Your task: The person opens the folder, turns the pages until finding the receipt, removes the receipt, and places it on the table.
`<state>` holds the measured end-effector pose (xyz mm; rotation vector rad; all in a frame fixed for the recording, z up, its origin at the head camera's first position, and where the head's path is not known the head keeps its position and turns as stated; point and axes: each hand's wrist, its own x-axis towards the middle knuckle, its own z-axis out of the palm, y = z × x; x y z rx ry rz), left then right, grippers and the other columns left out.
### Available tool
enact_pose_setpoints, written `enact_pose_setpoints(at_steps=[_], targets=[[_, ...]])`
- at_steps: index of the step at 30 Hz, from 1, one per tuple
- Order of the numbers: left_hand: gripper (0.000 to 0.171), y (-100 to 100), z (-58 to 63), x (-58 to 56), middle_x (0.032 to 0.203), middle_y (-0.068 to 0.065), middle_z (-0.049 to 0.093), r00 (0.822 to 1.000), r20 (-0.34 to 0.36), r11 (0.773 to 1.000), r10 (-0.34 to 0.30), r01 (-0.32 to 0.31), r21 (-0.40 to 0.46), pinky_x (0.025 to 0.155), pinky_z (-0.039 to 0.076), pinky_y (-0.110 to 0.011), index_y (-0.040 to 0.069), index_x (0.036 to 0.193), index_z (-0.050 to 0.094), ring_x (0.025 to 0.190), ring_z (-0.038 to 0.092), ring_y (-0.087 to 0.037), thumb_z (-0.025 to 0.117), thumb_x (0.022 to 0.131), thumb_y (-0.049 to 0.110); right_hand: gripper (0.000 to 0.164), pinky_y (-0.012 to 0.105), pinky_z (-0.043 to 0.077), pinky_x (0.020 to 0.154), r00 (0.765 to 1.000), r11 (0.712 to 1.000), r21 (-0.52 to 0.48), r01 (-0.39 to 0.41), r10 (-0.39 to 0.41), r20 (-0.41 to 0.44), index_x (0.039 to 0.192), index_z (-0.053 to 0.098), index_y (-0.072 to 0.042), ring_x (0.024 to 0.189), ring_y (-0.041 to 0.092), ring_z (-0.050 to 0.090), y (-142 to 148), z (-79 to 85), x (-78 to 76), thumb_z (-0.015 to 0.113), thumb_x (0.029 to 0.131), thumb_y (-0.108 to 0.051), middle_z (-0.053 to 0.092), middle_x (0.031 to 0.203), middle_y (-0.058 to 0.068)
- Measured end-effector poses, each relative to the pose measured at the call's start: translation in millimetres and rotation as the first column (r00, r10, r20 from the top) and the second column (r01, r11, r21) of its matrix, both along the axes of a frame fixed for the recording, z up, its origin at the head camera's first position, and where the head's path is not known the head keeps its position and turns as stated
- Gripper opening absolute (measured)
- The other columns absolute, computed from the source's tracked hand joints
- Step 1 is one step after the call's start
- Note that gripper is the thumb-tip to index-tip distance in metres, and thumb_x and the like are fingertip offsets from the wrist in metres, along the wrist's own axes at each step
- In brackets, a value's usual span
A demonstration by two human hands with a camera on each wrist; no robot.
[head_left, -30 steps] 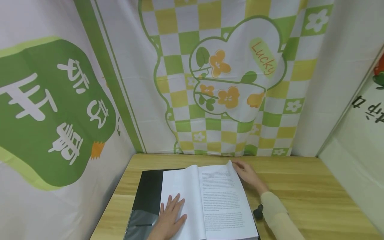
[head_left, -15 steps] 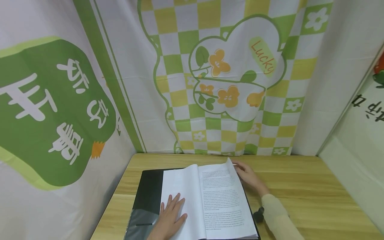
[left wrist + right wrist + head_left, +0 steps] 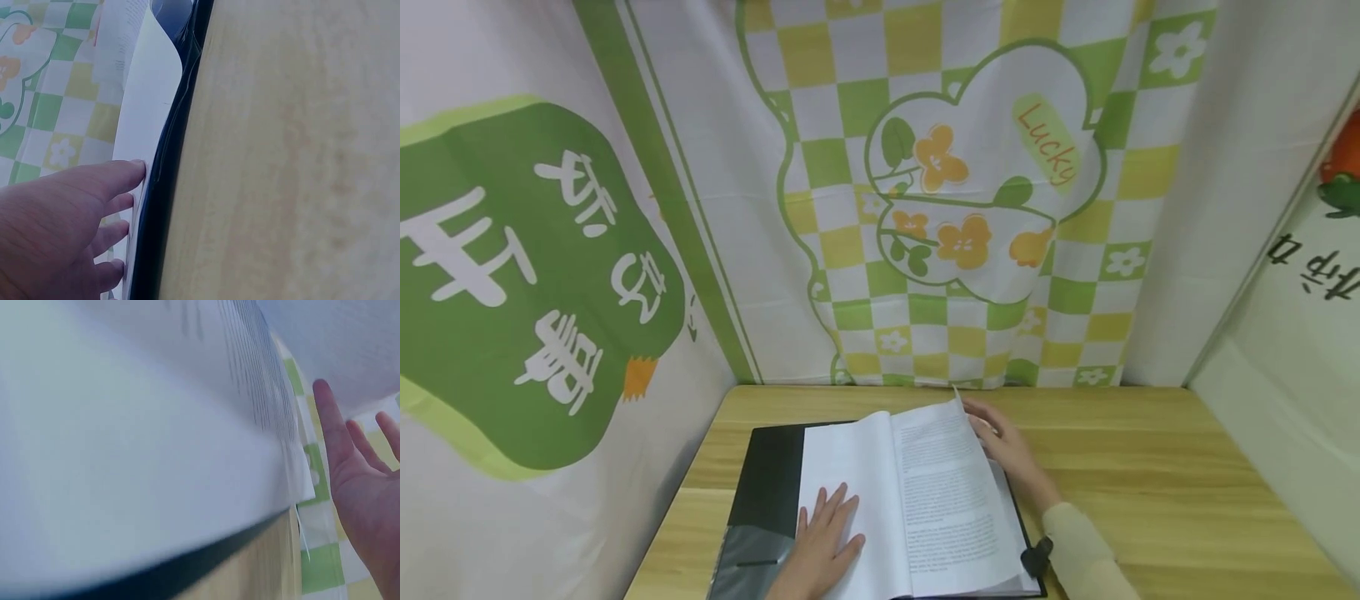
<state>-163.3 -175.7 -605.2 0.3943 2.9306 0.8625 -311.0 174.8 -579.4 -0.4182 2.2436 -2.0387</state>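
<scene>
A black folder (image 3: 775,467) lies spread on the table, full of bound white sheets. My left hand (image 3: 822,533) rests with fingers spread on the blank left-hand page (image 3: 872,492). In the left wrist view, its fingertips (image 3: 134,167) press the paper near the folder's dark edge. At the far right corner, a printed page (image 3: 947,492) is lifted and bends over toward the left, its top corner raised. Against the underside of that page is my right hand (image 3: 1007,446); the right wrist view shows its fingers (image 3: 331,415) extended and touching the raised sheet. More sheets (image 3: 1007,517) lie beneath.
The wooden table (image 3: 1165,483) extends right of the folder. A patterned cloth (image 3: 970,342) hangs behind its far edge, and more printed cloth (image 3: 715,358) lines the sides. A small black object (image 3: 1037,557) sits by the right sleeve (image 3: 1086,550).
My right hand has moved left, carrying the printed page's outer edge up and leftward, so the sheets beneath now show along the right. The left hand has stayed in place.
</scene>
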Motion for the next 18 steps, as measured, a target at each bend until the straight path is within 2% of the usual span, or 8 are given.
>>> enact_pose_setpoints(at_steps=[7, 15, 18], targets=[[0.061, 0, 1.6, 1.4, 0.167, -0.022, 0.036, 1.000, -0.005, 1.000, 0.001, -0.001, 0.010, 0.115, 0.010, -0.083, 0.005, 0.154, 0.051, 0.155, 0.020, -0.056, 0.058, 0.107, 0.042, 0.045, 0.043, 0.061, 0.093, 0.997, 0.997, -0.030, 0.065, -0.066, -0.035, 0.153, 0.049, -0.001, 0.134, 0.051, 0.056, -12, 2.7, 1.8, 0.054, 0.112, -0.019, 0.047, 0.157, 0.027], [0.060, 0, -0.2, 2.4, 0.167, -0.021, 0.037, 1.000, -0.026, 1.000, 0.010, -0.010, 0.002, 0.115, 0.011, -0.083, 0.006, 0.154, 0.052, 0.155, 0.020, -0.056, 0.058, 0.107, 0.042, 0.045, 0.046, 0.060, 0.096, 0.996, 0.996, -0.024, 0.086, -0.086, 0.006, 0.154, 0.051, -0.007, 0.135, 0.045, 0.056, -13, 12.3, 6.1, 0.054, 0.113, -0.025, 0.049, 0.158, 0.022], [0.060, 0, -0.4, 2.0, 0.167, -0.021, 0.037, 1.000, -0.017, 1.000, 0.009, -0.009, 0.001, 0.115, 0.010, -0.083, 0.006, 0.154, 0.051, 0.155, 0.020, -0.055, 0.057, 0.107, 0.043, 0.046, 0.043, 0.060, 0.096, 0.996, 0.995, -0.039, 0.090, -0.090, 0.015, 0.154, 0.051, -0.007, 0.134, 0.041, 0.056, -14, 13.7, 7.7, 0.054, 0.112, -0.027, 0.050, 0.157, 0.021]])
